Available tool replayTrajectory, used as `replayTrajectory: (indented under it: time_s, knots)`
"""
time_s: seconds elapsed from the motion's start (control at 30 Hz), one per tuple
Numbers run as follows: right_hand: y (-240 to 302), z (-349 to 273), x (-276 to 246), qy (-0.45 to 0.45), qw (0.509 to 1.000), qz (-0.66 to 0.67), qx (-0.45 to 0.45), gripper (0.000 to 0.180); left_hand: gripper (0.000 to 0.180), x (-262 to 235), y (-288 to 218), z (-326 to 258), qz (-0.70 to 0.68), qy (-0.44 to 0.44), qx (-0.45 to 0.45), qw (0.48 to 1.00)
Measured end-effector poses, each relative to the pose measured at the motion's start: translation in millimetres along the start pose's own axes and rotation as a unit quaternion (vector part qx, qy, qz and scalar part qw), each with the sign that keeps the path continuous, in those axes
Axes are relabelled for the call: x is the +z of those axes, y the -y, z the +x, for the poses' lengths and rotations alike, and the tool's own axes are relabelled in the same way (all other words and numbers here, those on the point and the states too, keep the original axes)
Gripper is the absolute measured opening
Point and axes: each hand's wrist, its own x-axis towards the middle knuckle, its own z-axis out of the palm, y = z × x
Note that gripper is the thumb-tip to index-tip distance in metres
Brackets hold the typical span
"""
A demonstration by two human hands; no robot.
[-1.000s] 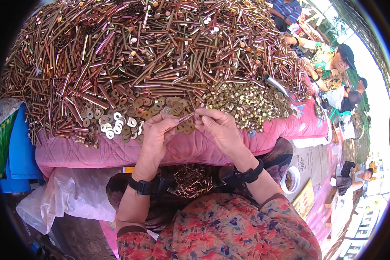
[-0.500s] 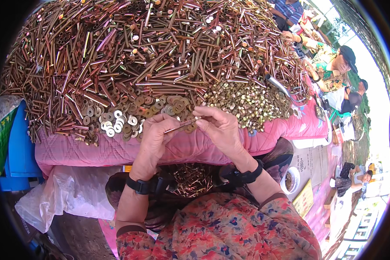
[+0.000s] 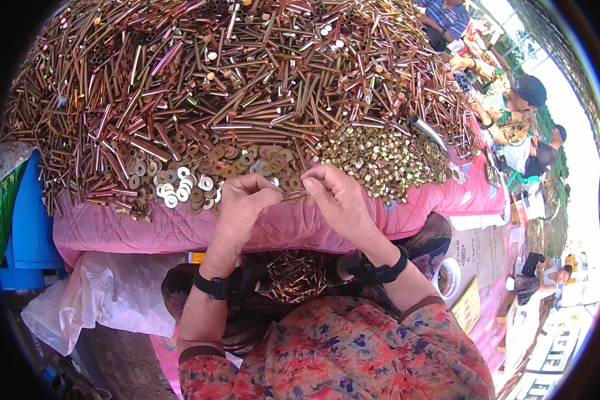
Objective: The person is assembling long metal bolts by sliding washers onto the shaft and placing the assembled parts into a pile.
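A thin copper-coloured bolt [image 3: 292,195] lies level between my two hands above the near edge of the quilt. My left hand [image 3: 245,203] pinches its left end between thumb and bent fingers. The thumb and fingers of my right hand [image 3: 340,203] close round its right end; whether a small nut sits there, I cannot make out. Just beyond my hands are loose flat washers [image 3: 207,181], some bright silver and others dull brass. A heap of small yellowish nuts [image 3: 387,160] spreads beyond my right hand. Behind them rises a large pile of copper-coloured bolts and sleeves [image 3: 247,80].
The pink quilt [image 3: 140,230] covers the table edge. More metal pieces [image 3: 293,277] lie below it, between my knees. A curved metal tube [image 3: 428,130] rests by the nuts. Left are a blue bin [image 3: 30,220] and plastic sheet [image 3: 113,293]; right, a white bucket [image 3: 449,277] and several people.
The bolt has turned to nearly level and my left hand's fingers have shifted along it. My right fingertips have drawn closer together. At the right, a person's head has tipped downward.
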Motion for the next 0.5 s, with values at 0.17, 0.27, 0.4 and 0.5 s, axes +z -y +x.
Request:
replayTrajectory:
  time_s: [0.17, 0.27, 0.4, 0.5]
  knots:
    - [-2.2, -3.2, -1.1, 0.035, 0.996, 0.081, -0.013, 0.015, 0.003, -2.0, -5.2, -0.2, -0.037, -0.007, -0.030, 0.999]
    - [-8.3, -3.2, -5.9, 0.066, 0.994, 0.087, 0.023, 0.021, 0.004, 0.0, -3.8, -1.2, -0.030, -0.005, -0.035, 0.999]
    - [-15.8, 3.1, -6.5, -0.030, 0.941, -0.222, -0.253, 0.029, 0.004, 2.2, -3.9, 1.0, -0.024, -0.004, -0.043, 0.999]
    - [-13.0, 0.7, -7.7, 0.065, 0.981, 0.104, 0.152, 0.023, 0.004, 0.0, -1.2, 1.1, -0.035, -0.005, -0.056, 0.998]
